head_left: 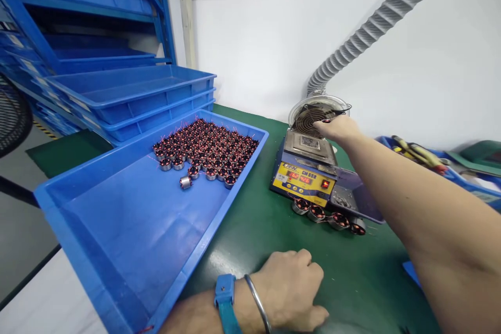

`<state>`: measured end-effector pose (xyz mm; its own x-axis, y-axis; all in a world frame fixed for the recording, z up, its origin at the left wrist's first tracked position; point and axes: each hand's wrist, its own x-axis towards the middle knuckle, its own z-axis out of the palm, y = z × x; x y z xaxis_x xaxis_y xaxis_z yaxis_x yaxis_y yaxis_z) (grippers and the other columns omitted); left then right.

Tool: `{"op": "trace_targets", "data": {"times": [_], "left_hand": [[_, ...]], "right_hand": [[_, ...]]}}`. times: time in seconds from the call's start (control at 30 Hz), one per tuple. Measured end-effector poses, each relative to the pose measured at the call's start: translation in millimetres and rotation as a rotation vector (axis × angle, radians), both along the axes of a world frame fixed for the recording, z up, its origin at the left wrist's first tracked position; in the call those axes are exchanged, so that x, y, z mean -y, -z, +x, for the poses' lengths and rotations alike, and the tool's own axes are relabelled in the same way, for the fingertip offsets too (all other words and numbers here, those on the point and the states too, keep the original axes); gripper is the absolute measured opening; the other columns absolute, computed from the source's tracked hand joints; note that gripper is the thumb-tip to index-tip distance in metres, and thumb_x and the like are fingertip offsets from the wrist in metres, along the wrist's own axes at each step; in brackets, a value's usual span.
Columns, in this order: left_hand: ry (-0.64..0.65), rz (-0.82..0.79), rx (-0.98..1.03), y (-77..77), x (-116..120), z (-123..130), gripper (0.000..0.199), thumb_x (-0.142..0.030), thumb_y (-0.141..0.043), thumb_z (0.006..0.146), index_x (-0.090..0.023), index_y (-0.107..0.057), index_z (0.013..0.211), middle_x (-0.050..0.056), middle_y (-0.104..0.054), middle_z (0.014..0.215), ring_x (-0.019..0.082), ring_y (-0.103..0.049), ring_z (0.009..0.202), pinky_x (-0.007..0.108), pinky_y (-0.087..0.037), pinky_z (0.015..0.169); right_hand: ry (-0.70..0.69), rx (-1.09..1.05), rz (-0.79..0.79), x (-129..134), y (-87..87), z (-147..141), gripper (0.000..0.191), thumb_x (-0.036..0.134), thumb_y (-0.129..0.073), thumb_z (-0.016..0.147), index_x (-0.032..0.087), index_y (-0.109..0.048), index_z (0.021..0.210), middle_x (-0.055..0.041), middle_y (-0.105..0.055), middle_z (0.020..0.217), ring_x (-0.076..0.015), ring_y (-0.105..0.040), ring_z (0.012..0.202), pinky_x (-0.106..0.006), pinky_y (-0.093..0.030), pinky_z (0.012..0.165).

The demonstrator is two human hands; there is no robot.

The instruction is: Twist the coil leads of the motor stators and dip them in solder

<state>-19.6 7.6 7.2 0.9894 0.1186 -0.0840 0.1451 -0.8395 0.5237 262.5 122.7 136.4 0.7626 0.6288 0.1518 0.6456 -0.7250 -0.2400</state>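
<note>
My left hand (pixel 291 289), with a blue strap and a metal bangle at the wrist, rests on the green mat with its fingers curled under; whatever they may hold is hidden. My right hand (pixel 337 128) reaches over the yellow-fronted solder pot (pixel 303 177), near the round extractor hood (pixel 332 102). Its fingers are closed on a small part that I cannot make out. Several copper-wound motor stators (pixel 316 213) stand in a row before the pot. Many more stators (pixel 207 148) fill the far end of the blue tray (pixel 133 229), one lying on its side.
Stacked blue trays (pixel 136 91) and a blue rack (pixel 86 15) are at the left. A grey duct (pixel 364 36) rises from the hood. Beside the pot sits a bin (pixel 360 195) with metal scraps. Tools (pixel 422 154) lie in a box at the right. A black fan guard (pixel 13 115) shows far left.
</note>
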Motion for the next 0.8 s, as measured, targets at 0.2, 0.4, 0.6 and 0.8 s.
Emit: {"op": "trace_targets", "data": {"times": [0.2, 0.4, 0.6, 0.8], "left_hand": [[-0.010, -0.011, -0.016, -4.9, -1, -1, 0.040, -0.043, -0.065, 0.082, -0.011, -0.065, 0.106, 0.014, -0.063, 0.109, 0.028, -0.065, 0.096, 0.035, -0.055, 0.080], [-0.008, -0.014, 0.002, -2.2, -3, 0, 0.040, -0.042, -0.065, 0.081, -0.011, -0.065, 0.106, 0.014, -0.064, 0.107, 0.029, -0.066, 0.097, 0.035, -0.055, 0.079], [-0.010, -0.026, 0.014, 2.0, -4, 1, 0.037, -0.044, -0.066, 0.079, -0.014, -0.065, 0.101, 0.013, -0.064, 0.105, 0.028, -0.066, 0.093, 0.034, -0.055, 0.077], [-0.003, -0.028, -0.022, 0.4, -6, 0, 0.043, -0.048, -0.062, 0.082, -0.013, -0.063, 0.107, 0.013, -0.063, 0.110, 0.029, -0.066, 0.097, 0.036, -0.056, 0.081]], "right_hand": [[0.020, 0.018, 0.026, 2, -7.4, 4, 0.044, 0.044, -0.049, 0.101, 0.009, -0.061, 0.124, -0.0132, -0.060, 0.128, -0.0234, -0.059, 0.116, -0.044, -0.048, 0.100], [0.019, -0.016, 0.027, 4, -1.8, 1, 0.043, 0.044, -0.055, 0.099, 0.010, -0.061, 0.124, -0.0141, -0.060, 0.127, -0.0240, -0.060, 0.116, -0.045, -0.049, 0.099], [0.031, -0.076, 0.070, 8, -2.5, -6, 0.044, 0.044, -0.057, 0.097, 0.008, -0.061, 0.122, -0.0143, -0.060, 0.126, -0.0247, -0.060, 0.114, -0.044, -0.049, 0.099], [0.121, -0.210, 0.206, 20, -23.5, -5, 0.042, 0.045, -0.051, 0.100, 0.008, -0.064, 0.113, -0.0111, -0.065, 0.110, -0.0197, -0.064, 0.099, -0.038, -0.053, 0.088]]}}
